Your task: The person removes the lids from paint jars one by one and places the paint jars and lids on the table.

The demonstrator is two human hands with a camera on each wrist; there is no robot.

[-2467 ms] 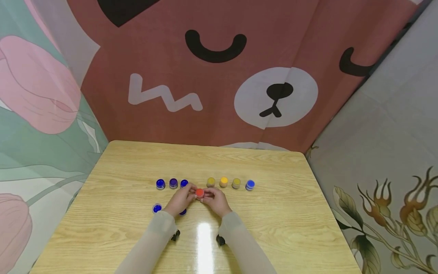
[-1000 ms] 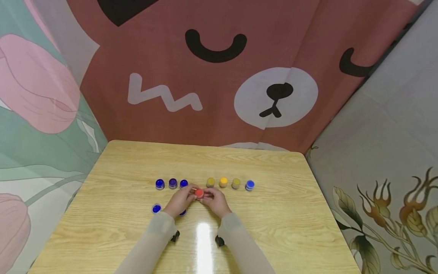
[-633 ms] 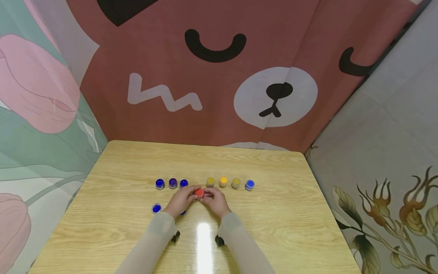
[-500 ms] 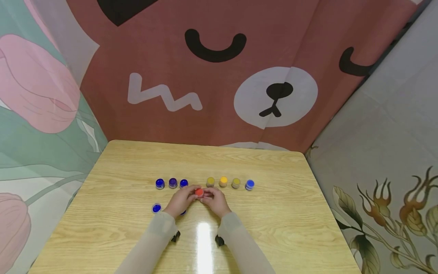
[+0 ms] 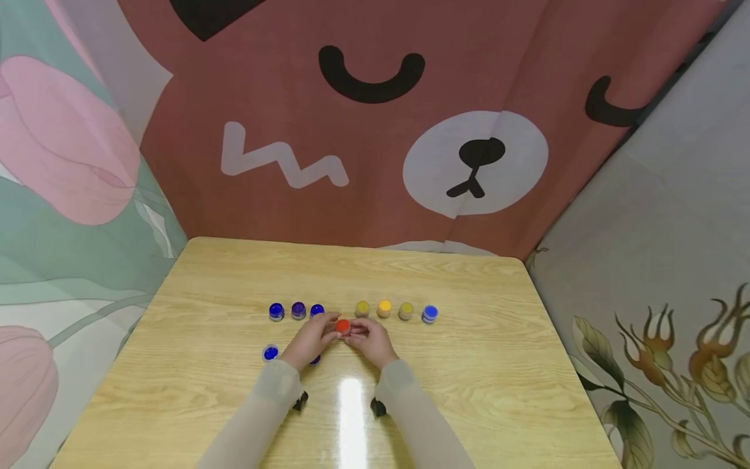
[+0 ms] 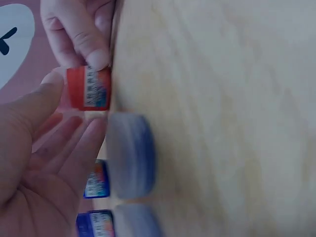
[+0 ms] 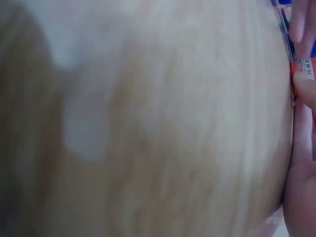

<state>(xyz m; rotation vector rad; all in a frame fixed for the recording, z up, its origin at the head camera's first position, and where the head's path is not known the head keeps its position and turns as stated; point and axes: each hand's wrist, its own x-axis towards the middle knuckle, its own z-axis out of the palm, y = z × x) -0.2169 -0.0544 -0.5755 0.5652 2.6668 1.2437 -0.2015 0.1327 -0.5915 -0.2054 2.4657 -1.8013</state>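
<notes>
Gripping a little red jar (image 5: 342, 327) from both sides, left hand (image 5: 310, 340) and right hand (image 5: 374, 342) pretty much together. It's just this side of the gap between blue jars (image 5: 277, 311) and yellowish jars (image 5: 383, 308).

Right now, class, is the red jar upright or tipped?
Upright, or nearly: the red jar shows its round top facing up, between the left hand and right hand.

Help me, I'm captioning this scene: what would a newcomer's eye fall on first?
Probably the huge cartoon animal face rising behind the table. Next, perhaps, the red jar, held between the left hand and the right hand around mid-table. Beyond the right hand, the orange-yellow jar stands out between two duller olive jars.
</notes>
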